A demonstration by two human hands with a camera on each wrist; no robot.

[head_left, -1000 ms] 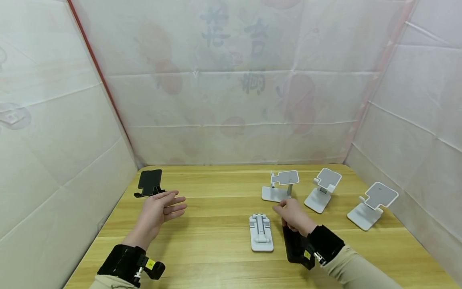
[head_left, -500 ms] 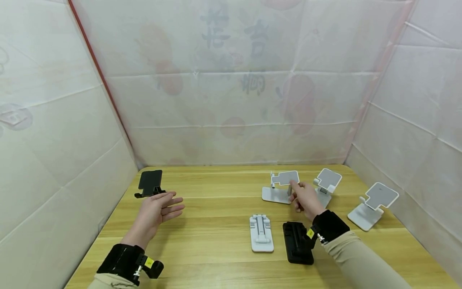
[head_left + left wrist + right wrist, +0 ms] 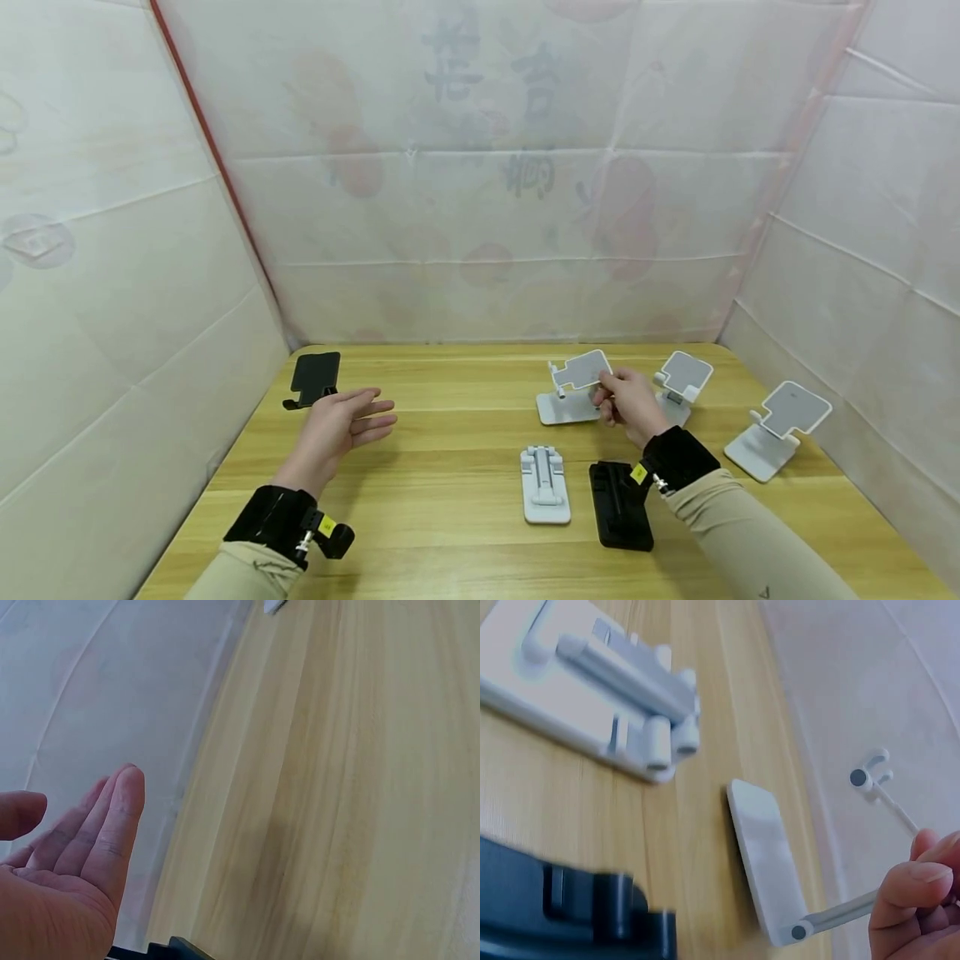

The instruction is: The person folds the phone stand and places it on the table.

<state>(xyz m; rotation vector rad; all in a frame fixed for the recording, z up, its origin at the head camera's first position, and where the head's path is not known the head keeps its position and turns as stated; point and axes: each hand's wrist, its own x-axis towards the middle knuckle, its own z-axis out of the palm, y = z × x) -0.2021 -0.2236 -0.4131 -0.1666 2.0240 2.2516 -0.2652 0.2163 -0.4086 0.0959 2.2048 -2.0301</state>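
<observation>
My right hand [image 3: 628, 407] pinches the right edge of the grey-padded plate of an unfolded white phone stand [image 3: 585, 369]. In the right wrist view, that stand's white base [image 3: 761, 855] and hinged arm show beside the fingers [image 3: 915, 881]. The fingers hide part of its support arm. My left hand [image 3: 337, 433] has straight fingers and holds nothing, hovering just in front of an unfolded black phone stand [image 3: 315, 377] at the far left. Its palm [image 3: 64, 907] also appears in the left wrist view.
A folded white phone stand [image 3: 545, 485] and a folded black one [image 3: 621, 507] lie at the front of the wooden table [image 3: 442, 492]. Two more unfolded white stands, one nearer [image 3: 682, 383] and one farther right [image 3: 780, 429], are near the right wall [image 3: 855, 250].
My right hand has left the folded black stand, moved up to the unfolded white stand and pinched its plate. That plate has tilted, and the stand has shifted slightly left.
</observation>
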